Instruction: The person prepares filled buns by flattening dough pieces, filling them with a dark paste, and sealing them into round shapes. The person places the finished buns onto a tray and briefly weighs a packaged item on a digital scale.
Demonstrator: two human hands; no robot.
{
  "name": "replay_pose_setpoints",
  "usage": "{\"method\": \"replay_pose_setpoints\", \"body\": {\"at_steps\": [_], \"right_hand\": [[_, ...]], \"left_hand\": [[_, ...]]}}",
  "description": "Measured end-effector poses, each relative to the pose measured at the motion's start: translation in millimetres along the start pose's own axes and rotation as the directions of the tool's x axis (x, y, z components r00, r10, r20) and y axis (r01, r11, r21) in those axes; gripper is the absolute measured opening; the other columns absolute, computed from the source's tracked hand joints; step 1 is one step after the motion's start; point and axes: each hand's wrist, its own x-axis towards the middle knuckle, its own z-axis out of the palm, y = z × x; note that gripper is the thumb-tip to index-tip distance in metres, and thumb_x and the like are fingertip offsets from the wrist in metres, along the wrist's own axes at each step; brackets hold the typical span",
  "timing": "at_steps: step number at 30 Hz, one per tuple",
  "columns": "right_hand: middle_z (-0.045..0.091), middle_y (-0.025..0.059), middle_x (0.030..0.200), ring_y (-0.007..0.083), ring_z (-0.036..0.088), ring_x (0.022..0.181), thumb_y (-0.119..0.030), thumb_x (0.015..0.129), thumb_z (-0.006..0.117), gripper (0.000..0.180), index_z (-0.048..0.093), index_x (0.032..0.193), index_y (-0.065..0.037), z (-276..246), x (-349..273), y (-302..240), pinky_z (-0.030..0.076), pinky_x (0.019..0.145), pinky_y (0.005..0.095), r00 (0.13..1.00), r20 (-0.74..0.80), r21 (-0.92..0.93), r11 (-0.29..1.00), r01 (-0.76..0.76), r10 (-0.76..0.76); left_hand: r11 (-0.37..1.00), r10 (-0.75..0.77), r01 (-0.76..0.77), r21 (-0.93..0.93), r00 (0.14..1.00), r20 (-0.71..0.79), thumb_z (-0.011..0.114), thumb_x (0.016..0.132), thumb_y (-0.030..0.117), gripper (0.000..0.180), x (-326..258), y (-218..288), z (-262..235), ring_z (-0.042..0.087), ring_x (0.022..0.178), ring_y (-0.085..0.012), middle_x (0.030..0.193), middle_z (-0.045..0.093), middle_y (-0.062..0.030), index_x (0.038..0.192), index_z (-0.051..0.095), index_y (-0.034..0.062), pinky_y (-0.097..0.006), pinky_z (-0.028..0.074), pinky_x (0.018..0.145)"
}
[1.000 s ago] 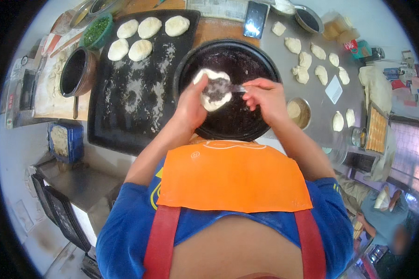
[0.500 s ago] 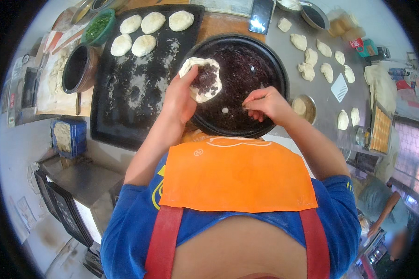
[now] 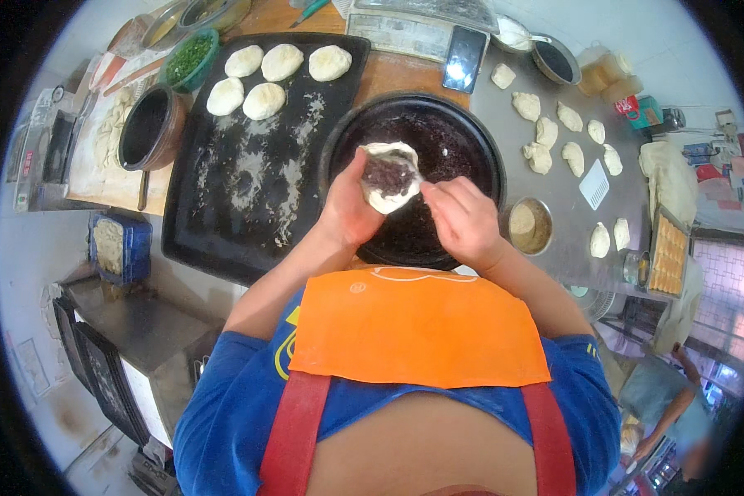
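My left hand (image 3: 351, 202) is closed around a piece of dough (image 3: 393, 198), cupped up at its rim around a dark filling (image 3: 386, 175). The fingers of my right hand (image 3: 460, 217) are pinched together at the right edge of that dough. Whether a small tool is also between them cannot be made out. Both hands are above a round black pan (image 3: 479, 136) smeared with dark filling. Left of it, on a black baking tray (image 3: 248, 178), lie several flat round dough cakes (image 3: 264, 101) at the far end.
Several dough pieces (image 3: 572, 159) and a white scraper (image 3: 593, 184) lie on the metal table at right, near a metal bowl (image 3: 544, 227). A phone (image 3: 465, 59) lies beyond the pan. Brown pot (image 3: 169, 136) and green bowl (image 3: 211, 70) stand at left. Another person's arm (image 3: 670, 405) shows at lower right.
My left hand has moved a little right and down with the dough, whose rim is now drawn in. My right hand has come from over the pan to the dough's edge.
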Motion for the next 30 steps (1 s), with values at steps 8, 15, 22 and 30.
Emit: {"method": "replay_pose_setpoints", "body": {"at_steps": [8, 15, 22, 30], "right_hand": [[0.065, 0.0113, 0.072, 0.0140, 0.059, 0.055, -0.006, 0.084, 0.062, 0.016, 0.067, 0.095, 0.004, -9, -2, 24, 0.046, 0.048, 0.0246, 0.341, 0.460, 0.740, -0.141, -0.658, 0.820], [0.065, 0.0103, 0.070, 0.0132, 0.058, 0.053, -0.005, 0.081, 0.063, 0.015, 0.067, 0.092, 0.005, 10, -17, 28, 0.046, 0.047, 0.0248, 0.285, 0.448, 0.683, -0.118, -0.721, 0.847], [0.067, 0.0094, 0.075, 0.0205, 0.066, 0.068, -0.005, 0.080, 0.063, 0.011, 0.068, 0.089, -0.001, -17, -39, 31, 0.051, 0.061, 0.0326, 0.776, 0.373, 0.288, 0.731, -0.619, 0.509], [0.065, 0.0045, 0.066, 0.0106, 0.059, 0.057, -0.010, 0.082, 0.067, 0.010, 0.070, 0.087, -0.001, -36, -26, 33, 0.044, 0.049, 0.0231, 0.340, 0.675, 0.282, 0.198, -0.939, 0.654]], "left_hand": [[0.998, -0.022, 0.019, 0.053, 0.998, 0.061, 0.030, 0.104, 0.038, 0.047, -5, -3, 5, 0.058, 0.114, -0.0293, 0.127, 0.058, -0.0141, 0.128, 0.049, 0.0029, -0.049, 0.050, 0.096], [0.973, 0.031, -0.001, 0.232, 0.992, -0.125, 0.035, 0.104, 0.031, 0.038, -3, -10, -1, 0.062, 0.105, -0.0299, 0.118, 0.060, -0.0162, 0.124, 0.050, 0.0008, -0.048, 0.056, 0.084], [0.863, 0.279, -0.166, 0.477, 0.944, -0.176, 0.041, 0.104, 0.027, 0.033, 7, 18, 11, 0.064, 0.098, -0.0210, 0.111, 0.063, -0.0103, 0.124, 0.051, 0.0021, -0.037, 0.055, 0.083], [0.925, 0.137, -0.051, 0.375, 0.969, -0.205, 0.037, 0.105, 0.029, 0.038, -3, 17, 11, 0.064, 0.099, -0.0257, 0.114, 0.063, -0.0140, 0.123, 0.051, -0.0010, -0.044, 0.055, 0.087]]}}
